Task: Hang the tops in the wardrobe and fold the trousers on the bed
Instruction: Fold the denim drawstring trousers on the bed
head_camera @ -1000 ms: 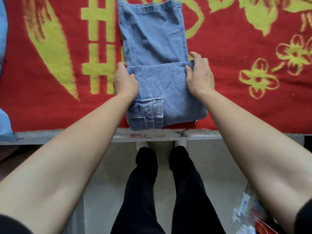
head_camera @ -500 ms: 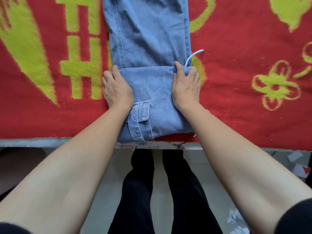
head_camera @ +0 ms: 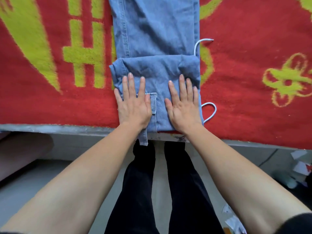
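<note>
One jeans [head_camera: 155, 31] on bed [head_camera: 50, 107] by near edge, bottom end folded over. Left hand [head_camera: 133, 105] and right hand [head_camera: 184, 107] flat, fingers straight, pressing the fold, gripping nothing. Denim likely thick, floppy, non-slip; grab fold's two outer corners. Two cord [head_camera: 206, 39] bits poke out right

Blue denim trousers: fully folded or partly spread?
Partly folded: blue denim trousers doubled over at the near end under left hand and right hand; the rest spread flat on red-and-yellow blanket.
</note>
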Motion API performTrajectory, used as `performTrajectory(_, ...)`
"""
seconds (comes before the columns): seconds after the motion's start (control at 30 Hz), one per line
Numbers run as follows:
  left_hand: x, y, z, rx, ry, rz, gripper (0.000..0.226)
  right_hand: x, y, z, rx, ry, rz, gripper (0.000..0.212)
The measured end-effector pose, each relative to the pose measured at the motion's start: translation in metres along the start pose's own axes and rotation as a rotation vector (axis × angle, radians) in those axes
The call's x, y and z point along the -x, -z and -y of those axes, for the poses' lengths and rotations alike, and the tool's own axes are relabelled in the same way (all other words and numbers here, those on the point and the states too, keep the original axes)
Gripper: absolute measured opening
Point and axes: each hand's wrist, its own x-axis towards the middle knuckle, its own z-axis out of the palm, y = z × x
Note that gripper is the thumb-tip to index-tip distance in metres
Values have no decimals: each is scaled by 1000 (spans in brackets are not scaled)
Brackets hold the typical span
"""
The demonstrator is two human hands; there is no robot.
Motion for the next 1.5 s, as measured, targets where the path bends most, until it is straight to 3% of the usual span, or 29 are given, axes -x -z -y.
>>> performTrajectory(0.3,-7,16,0,-1,-35,92,60,-6,16,2,-7,18,72,64)
performTrajectory(0.4,13,28,8,47,-168,-17,63,11,29,-1,-65,87,27,76)
performTrajectory(0.5,41,29,25,-34,-428,-43,95,36,30,-12,-33,297,15,98)
performTrajectory(0.57,46,30,33,-150,-456,93,123,42,30,-21,84,395,90,110)
performTrajectory(0.67,33,34,30,-289,-432,229,134,32,34,-25,241,395,210,121)
performTrajectory(0.83,29,52,9,-289,-375,292,128,26,58,-15,285,366,315,106)
performTrajectory(0.93,32,79,8,-235,-388,385,119,31,86,-7,188,325,406,98)
performTrajectory(1.07,55,109,6,-133,-419,503,88,50,126,3,73,308,499,87)
performTrajectory(1.13,76,113,6,-137,-419,531,95,60,136,2,69,290,528,82)
performTrajectory(1.2,95,110,7,-180,-406,520,118,67,138,0,55,257,547,77)
performTrajectory(1.27,108,106,7,-197,-397,490,120,68,139,-3,14,224,584,74)
performTrajectory(1.4,82,129,1,-44,-357,515,79,44,165,-7,-149,129,687,58)
performTrajectory(1.5,26,173,1,93,-250,605,67,0,197,-13,-199,110,653,37)
